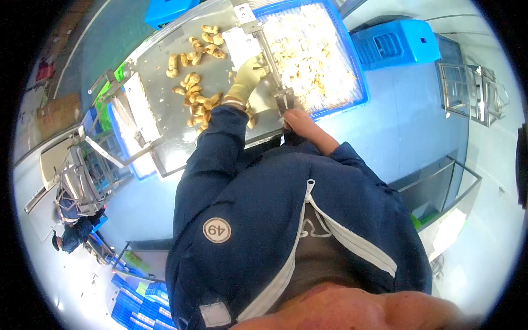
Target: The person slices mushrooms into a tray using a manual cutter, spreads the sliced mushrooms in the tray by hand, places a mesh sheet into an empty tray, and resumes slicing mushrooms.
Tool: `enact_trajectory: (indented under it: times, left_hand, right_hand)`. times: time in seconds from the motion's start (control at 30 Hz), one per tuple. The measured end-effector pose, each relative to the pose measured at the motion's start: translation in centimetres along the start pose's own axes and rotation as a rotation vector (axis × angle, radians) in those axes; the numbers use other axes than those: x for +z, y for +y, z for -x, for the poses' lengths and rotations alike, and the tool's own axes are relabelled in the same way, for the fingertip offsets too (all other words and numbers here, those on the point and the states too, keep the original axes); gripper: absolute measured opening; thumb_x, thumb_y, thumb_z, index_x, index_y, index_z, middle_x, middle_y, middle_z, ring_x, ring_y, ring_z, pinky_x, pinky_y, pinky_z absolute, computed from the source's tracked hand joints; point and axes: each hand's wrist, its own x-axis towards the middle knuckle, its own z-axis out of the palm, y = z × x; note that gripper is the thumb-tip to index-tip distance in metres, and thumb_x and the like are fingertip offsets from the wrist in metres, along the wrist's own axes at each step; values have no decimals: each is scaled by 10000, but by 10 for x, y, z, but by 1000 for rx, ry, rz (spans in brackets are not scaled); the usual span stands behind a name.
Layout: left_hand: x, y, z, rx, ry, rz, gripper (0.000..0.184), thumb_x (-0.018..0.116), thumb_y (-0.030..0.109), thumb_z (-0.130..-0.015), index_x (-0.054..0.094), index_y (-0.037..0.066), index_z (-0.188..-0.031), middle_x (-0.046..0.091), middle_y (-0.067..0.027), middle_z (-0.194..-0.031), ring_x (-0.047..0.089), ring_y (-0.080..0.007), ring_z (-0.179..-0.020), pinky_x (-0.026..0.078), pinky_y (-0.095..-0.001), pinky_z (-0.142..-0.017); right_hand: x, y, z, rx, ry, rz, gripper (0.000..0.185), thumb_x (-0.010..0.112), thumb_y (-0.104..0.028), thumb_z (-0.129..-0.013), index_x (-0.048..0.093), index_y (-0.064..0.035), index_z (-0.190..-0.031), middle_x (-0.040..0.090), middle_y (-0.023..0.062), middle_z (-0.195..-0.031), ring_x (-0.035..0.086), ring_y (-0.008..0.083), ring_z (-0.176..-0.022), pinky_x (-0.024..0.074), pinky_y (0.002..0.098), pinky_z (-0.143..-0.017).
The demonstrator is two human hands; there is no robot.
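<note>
My left hand (250, 74), in a pale yellow glove, is closed beside the blade of a metal lever cutter (268, 52). Whatever its fingers hold is hidden. My bare right hand (297, 120) grips the cutter's handle (284, 101) at the near end. Brown, stubby pieces that look like mushrooms (193, 98) lie in loose groups on the steel worktop (159, 66), left of my gloved hand. Beyond the blade, pale cut slices (308, 60) are spread over a white mesh in a blue tray (360, 82).
A blue plastic stool (393, 44) is at the upper right. Metal frames (473, 91) stand farther right. At left, another person (77, 231) is near metal equipment (82, 181). Blue crates (140, 305) are stacked at the lower left.
</note>
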Motion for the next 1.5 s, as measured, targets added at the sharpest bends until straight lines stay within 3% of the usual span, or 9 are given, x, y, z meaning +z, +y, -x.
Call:
enact_trajectory:
  times: [0.2,0.23,0.33,0.6,0.73,1.07,1.13,1.3,1.5]
  left_hand:
    - [3,14,4,46,2,-81,399,618,-12,-831,518,-36,-1217,650,-111,-1025,624,-175,-901,520,-270,-784]
    - [9,35,12,24,59,-59,371,673,23,-776,554,-6,-1127,629,-79,-941,591,-150,-871,494,-281,-763]
    - [1,-14,-4,73,85,-57,476,684,10,-750,499,-13,-1189,618,-89,-952,596,-166,-865,509,-285,-745]
    - [13,59,26,-156,105,-118,518,644,-1,-727,479,-47,-1216,644,-127,-909,627,-184,-780,524,-280,-688]
    - [14,32,20,-170,140,88,526,597,-8,-807,411,-25,-1298,618,-180,-1076,663,-261,-885,584,-343,-765]
    - [5,-13,-8,-8,-3,-96,357,561,58,-831,514,-43,-1170,626,-104,-910,615,-162,-769,513,-269,-641]
    - [25,74,28,-213,237,178,344,564,73,-836,520,-57,-1152,624,-118,-933,617,-163,-779,515,-260,-640]
    - [-29,140,58,41,272,-110,287,585,147,-895,598,-27,-1123,638,-110,-1036,632,-202,-836,505,-292,-700]
    - [-54,89,105,-234,-138,-1042,392,642,292,-811,613,57,-1122,664,-193,-1021,644,-310,-938,495,-378,-827]
  right_hand:
    - [-33,-62,-24,542,-7,-456,154,528,-142,-794,512,-26,-694,531,139,-629,578,314,-632,449,404,-564]
    - [-18,-31,-13,-101,78,134,185,537,-162,-794,500,-27,-674,513,154,-612,582,309,-651,453,406,-574]
    - [7,6,1,364,-36,-210,190,556,-167,-783,491,-29,-671,505,158,-607,583,313,-671,455,406,-581]
    - [-20,-35,-10,-72,28,97,94,481,-104,-826,535,-31,-802,605,163,-801,586,360,-720,485,421,-636]
    - [10,13,7,-17,-32,260,110,496,-138,-837,555,-46,-820,616,161,-833,619,362,-800,514,447,-656]
    - [14,19,2,-45,-63,219,87,509,-125,-828,548,-57,-866,612,160,-883,613,375,-814,508,451,-659]
    - [18,26,2,-83,-58,175,79,524,-119,-815,540,-49,-850,603,166,-861,608,379,-806,503,446,-658]
    - [-2,6,1,-42,-62,-49,104,553,-111,-788,492,-28,-771,557,173,-768,578,383,-726,464,453,-616]
    - [0,5,-3,201,-132,-165,133,525,-143,-798,514,-33,-725,564,165,-733,579,368,-694,456,431,-598]
